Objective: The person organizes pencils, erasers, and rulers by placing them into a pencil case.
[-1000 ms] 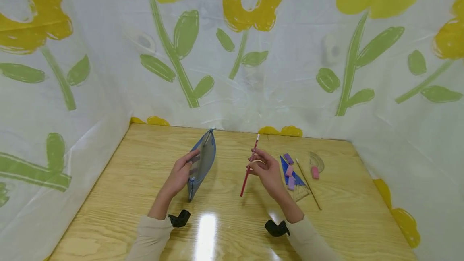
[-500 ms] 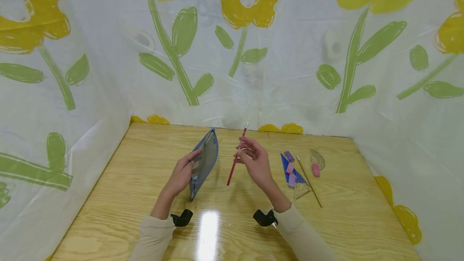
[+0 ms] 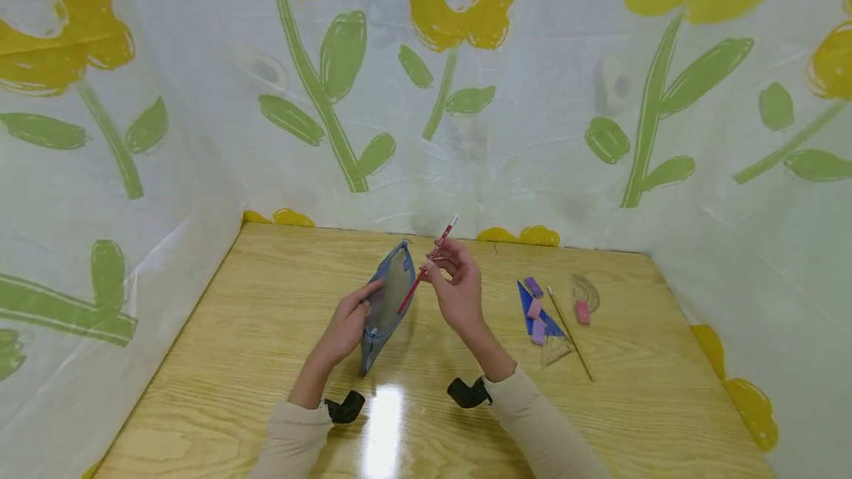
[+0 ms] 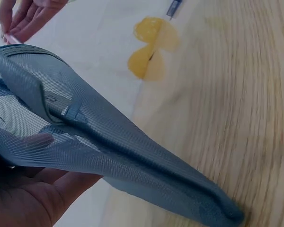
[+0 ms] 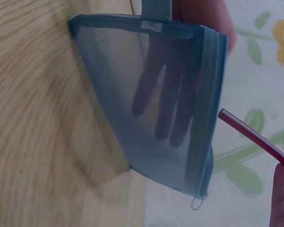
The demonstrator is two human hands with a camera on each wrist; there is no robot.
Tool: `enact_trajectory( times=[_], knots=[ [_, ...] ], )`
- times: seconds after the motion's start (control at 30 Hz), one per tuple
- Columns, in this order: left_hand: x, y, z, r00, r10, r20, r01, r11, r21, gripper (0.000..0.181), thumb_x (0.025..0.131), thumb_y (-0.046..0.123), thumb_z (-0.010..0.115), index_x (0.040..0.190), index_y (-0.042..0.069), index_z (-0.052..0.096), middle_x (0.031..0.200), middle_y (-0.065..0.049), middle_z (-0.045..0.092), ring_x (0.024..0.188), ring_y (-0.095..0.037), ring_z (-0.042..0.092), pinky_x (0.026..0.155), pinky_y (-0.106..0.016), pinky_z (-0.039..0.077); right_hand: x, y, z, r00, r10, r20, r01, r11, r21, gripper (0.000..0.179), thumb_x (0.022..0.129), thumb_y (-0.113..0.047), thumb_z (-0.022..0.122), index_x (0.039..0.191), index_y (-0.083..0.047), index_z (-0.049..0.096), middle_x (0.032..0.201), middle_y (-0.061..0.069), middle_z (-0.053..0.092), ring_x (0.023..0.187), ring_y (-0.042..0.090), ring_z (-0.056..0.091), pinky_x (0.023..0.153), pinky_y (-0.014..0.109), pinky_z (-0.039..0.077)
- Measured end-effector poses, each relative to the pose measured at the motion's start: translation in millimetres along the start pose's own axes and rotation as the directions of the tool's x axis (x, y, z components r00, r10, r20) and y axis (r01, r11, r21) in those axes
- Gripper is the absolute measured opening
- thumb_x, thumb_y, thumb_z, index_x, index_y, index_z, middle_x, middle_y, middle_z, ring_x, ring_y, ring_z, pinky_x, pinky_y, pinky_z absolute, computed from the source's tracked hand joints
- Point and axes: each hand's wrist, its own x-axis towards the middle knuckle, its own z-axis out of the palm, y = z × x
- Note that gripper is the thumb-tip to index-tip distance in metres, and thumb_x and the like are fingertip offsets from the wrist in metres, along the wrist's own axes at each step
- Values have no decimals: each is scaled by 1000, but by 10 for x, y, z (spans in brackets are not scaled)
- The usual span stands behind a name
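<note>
My left hand [image 3: 345, 327] grips a blue mesh zip pouch [image 3: 397, 276] by its left side, holding it tilted above the table with its zipped mouth spread. Through the sheer mesh [image 5: 118, 90] in the right wrist view, the left fingers [image 5: 168, 104] show. My right hand [image 3: 461, 287] pinches a red pencil [image 3: 413, 290] with a white tip at its upper end. The pencil slants down to the left, and its lower end overlaps the pouch's mouth in the head view. In the right wrist view, that end [image 5: 222, 113] sits right beside the zip edge.
To the right on the wooden table [image 3: 665, 390] lie a blue set square [image 3: 524, 300], a clear set square [image 3: 556, 351], a protractor [image 3: 589, 288], a thin wooden pencil [image 3: 571, 335] and several pink and purple erasers [image 3: 583, 313]. A flower-print cloth [image 3: 519, 131] stands around the table.
My right hand has carried the red pencil leftward to the pouch's mouth, and the pencil slants more. My left hand has shifted slightly right with the pouch, whose mouth faces up more.
</note>
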Motion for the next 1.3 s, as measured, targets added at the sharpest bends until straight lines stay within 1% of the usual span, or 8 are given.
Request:
enact_trajectory(
  times=[0.07, 0.17, 0.2, 0.33, 0.53, 0.77, 1.1, 1.3],
  knots=[
    [-3, -3, 28, 1000, 3, -7, -3, 1000, 12, 51, 105, -1, 22, 153, -8, 35, 159, -29, 34, 147, -43, 33, 115, -59, 37, -31, 35, 8, 1000, 3, 3, -3, 1000, -6, 31, 95, 11, 59, 126, 12, 54, 105, 21, 60, 87, 11, 66, 74, 29, 65],
    [-13, -21, 60, 1000, 3, -23, -2, 1000, 7, 50, 105, -2, 24, 153, -7, 38, 159, -28, 36, 149, -41, 31, 115, -57, 36, -99, 90, 13, 999, 30, 19, -29, 999, -25, 31, 95, 9, 59, 126, 11, 54, 108, 29, 59, 89, 11, 66, 75, 26, 64],
    [-20, -20, 68, 1000, 7, -27, -6, 1000, 8, 50, 105, -2, 24, 153, -7, 38, 158, -28, 36, 149, -41, 31, 110, -56, 38, -125, 110, 14, 999, 41, 27, -40, 999, -32, 31, 96, 9, 59, 126, 10, 55, 109, 31, 58, 89, 11, 65, 75, 25, 64],
    [-30, -34, 101, 999, 16, -50, -17, 1000, -17, 50, 104, -3, 25, 152, -6, 41, 157, -27, 39, 148, -42, 33, 115, -60, 37, -236, 167, 34, 995, 82, 52, -78, 995, -67, 29, 96, 7, 61, 125, 7, 58, 110, 32, 59, 90, 11, 65, 75, 23, 63],
    [-70, -40, 134, 997, 17, -80, -25, 995, -96, 49, 105, -2, 24, 150, -8, 42, 153, -30, 42, 145, -45, 37, 115, -65, 36, -353, 208, 76, 991, 95, 95, -88, 993, -80, 27, 96, 5, 63, 122, 11, 59, 109, 34, 60, 92, 13, 66, 77, 22, 62],
    [-91, -46, 157, 995, 15, -96, -31, 985, -173, 50, 104, -3, 21, 149, -11, 40, 152, -34, 41, 143, -48, 38, 113, -63, 38, -387, 177, 122, 984, 116, 136, -112, 993, -32, 27, 97, 6, 60, 123, 13, 58, 109, 37, 59, 90, 10, 65, 73, 24, 63],
    [-93, -28, 165, 992, 7, -127, -32, 980, -195, 51, 103, -5, 21, 149, -12, 40, 151, -35, 41, 144, -49, 36, 113, -65, 38, -403, 132, 177, 971, 115, 209, -112, 993, -27, 25, 99, 2, 59, 123, 10, 59, 111, 39, 57, 89, 8, 64, 73, 30, 65],
    [-108, -31, 173, 992, -3, -126, -21, 981, -191, 51, 102, -6, 22, 150, -11, 40, 152, -34, 41, 144, -49, 37, 112, -65, 39, -408, 111, 214, 969, 139, 204, -137, 990, -24, 30, 97, 2, 61, 123, 17, 56, 111, 36, 58, 90, 9, 64, 73, 29, 65]
  ],
)
